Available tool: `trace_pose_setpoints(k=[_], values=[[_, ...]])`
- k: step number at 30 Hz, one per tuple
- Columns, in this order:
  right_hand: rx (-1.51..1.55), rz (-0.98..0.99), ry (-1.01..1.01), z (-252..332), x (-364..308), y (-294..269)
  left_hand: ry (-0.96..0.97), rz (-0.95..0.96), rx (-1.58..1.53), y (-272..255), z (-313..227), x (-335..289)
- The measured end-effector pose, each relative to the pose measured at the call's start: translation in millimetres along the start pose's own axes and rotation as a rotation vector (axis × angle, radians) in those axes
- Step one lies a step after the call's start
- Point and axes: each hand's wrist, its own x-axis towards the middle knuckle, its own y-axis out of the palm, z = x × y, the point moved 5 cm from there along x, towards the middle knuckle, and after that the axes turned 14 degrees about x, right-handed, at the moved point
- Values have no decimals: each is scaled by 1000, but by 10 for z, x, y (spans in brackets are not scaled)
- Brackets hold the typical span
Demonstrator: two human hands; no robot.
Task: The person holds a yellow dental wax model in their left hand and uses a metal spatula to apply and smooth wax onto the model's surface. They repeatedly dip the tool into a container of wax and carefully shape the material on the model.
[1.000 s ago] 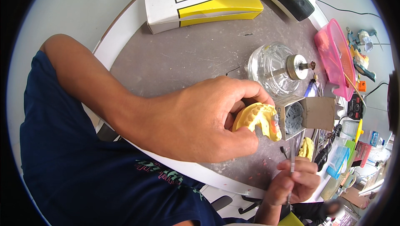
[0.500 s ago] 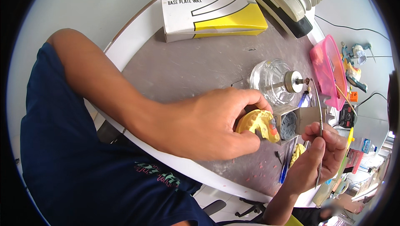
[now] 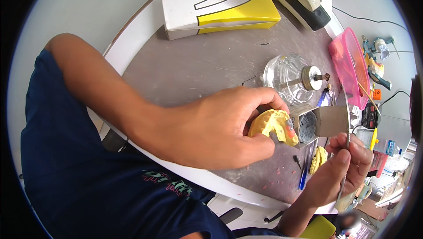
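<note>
A yellow dental cast (image 3: 267, 123) with a reddish-pink wax and grey patch on one side is pinched between the thumb and fingers of my left hand (image 3: 207, 126). Part of the cast is covered by that hand. My right hand (image 3: 337, 168) is closed around a thin metal dental instrument (image 3: 348, 138), held upright like a pen. Its upper end reaches past the wick of a glass spirit lamp (image 3: 288, 80), apart from it; no flame can be made out. Beside the held cast sits an opened small carton (image 3: 332, 121) with grey material inside.
Another yellow cast (image 3: 319, 159) and a blue-handled tool (image 3: 304, 173) lie near my right wrist, with pink crumbs around. A white-yellow wax box (image 3: 220, 10) lies at the back. A pink basket (image 3: 337, 58) stands at the right, beyond the lamp.
My right hand has moved slightly right, and the instrument's upper end has left the lamp wick. My left hand still holds the cast, tilted slightly differently.
</note>
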Motion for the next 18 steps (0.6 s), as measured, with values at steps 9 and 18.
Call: trace_pose_setpoints(k=[9,18], values=[[-59,-17,315,-38,-252,-347,-41,16,44,3,-21,12],[-46,21,524,-165,-265,-246,-33,21,11,-2,-27,23]])
